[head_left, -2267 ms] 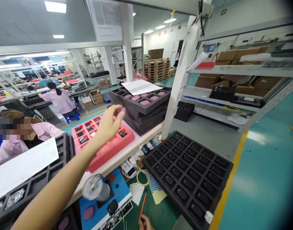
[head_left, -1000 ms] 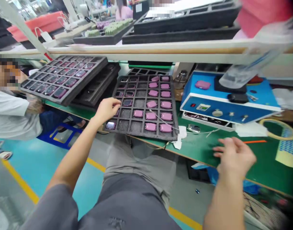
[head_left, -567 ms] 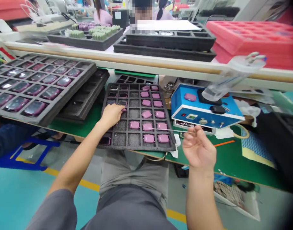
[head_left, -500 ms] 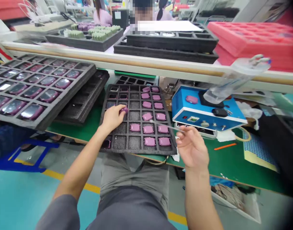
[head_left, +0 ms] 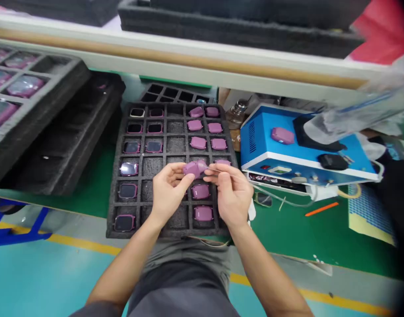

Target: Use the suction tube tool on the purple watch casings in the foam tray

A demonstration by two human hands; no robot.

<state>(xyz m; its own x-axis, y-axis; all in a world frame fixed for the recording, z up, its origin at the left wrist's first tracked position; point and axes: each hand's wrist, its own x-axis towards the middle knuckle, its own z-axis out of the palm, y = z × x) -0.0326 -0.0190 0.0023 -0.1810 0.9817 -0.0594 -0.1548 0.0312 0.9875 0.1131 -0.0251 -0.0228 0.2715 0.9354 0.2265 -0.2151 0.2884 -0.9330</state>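
My left hand [head_left: 170, 189] pinches a purple watch case [head_left: 193, 169] between thumb and fingers above the black foam tray [head_left: 111, 198]. Close to its right, my right hand [head_left: 233, 193] has its fingers closed on a thin rod-like tool [head_left: 211, 170]. The tool's tip reaches the right end of the case, where a pale, blurred patch shows; its exact kind I cannot make out. Below both hands, tray cells hold purple watch cases [head_left: 203, 213] on the right and dark-screened watches [head_left: 124, 223] on the left. My hands hide some of the middle cells.
To the right stands a blue machine box [head_left: 255, 136] with a purple case [head_left: 283, 135] on top. An orange stick [head_left: 321, 209] lies on the green mat [head_left: 288, 237]. Stacked trays [head_left: 61, 92] rise at the left. A shelf rail [head_left: 189, 57] crosses above.
My left hand has lifted the purple watch case from the tray's left side toward its middle. My right hand has moved left with the tool to meet it. The view has tipped downward and closer.
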